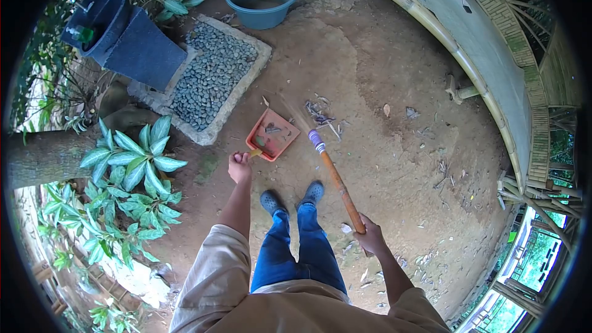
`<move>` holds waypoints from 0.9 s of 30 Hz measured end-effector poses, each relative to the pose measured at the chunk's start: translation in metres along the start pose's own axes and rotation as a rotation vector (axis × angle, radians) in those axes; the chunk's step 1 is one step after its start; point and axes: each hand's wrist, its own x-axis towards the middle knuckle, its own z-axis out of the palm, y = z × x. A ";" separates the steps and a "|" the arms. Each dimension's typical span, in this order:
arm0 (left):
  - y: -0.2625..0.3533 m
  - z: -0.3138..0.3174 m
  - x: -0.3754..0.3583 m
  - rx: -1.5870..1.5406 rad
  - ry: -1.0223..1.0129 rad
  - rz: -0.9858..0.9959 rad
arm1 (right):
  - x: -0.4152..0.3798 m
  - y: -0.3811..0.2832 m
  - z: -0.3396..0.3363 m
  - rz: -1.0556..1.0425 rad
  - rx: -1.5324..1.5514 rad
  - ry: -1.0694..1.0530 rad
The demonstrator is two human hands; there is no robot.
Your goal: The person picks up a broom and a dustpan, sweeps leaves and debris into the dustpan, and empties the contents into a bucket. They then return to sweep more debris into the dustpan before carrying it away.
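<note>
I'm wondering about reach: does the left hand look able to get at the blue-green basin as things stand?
Probably not: the left hand grips the red dustpan by its handle, and the blue-green basin stands farther ahead, past the pebble bed, apparently beyond arm's reach.

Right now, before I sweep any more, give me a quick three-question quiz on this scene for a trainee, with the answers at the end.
1. Multiple choice: what is the right hand gripping?
A) a rake
B) a broom
C) a hose
2. True or false: the left hand holds the dustpan by its handle.
3. Fill the gap: the pale-edged bed near the round basin is filled with small grey ____.

Key:
1. B
2. True
3. Stones
</note>
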 end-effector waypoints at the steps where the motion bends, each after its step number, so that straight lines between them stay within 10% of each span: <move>1: 0.001 -0.002 0.001 -0.009 0.003 0.013 | 0.009 0.004 0.005 -0.083 -0.028 0.052; 14: -0.026 -0.035 0.007 -0.011 0.099 0.072 | 0.119 -0.051 0.026 -0.287 -0.416 0.113; 20: -0.056 -0.035 0.021 -0.063 0.099 0.056 | 0.073 -0.101 0.009 0.121 -0.272 -0.225; 27: -0.052 -0.054 0.012 -0.012 0.115 0.069 | -0.011 -0.051 -0.022 0.093 -0.052 -0.243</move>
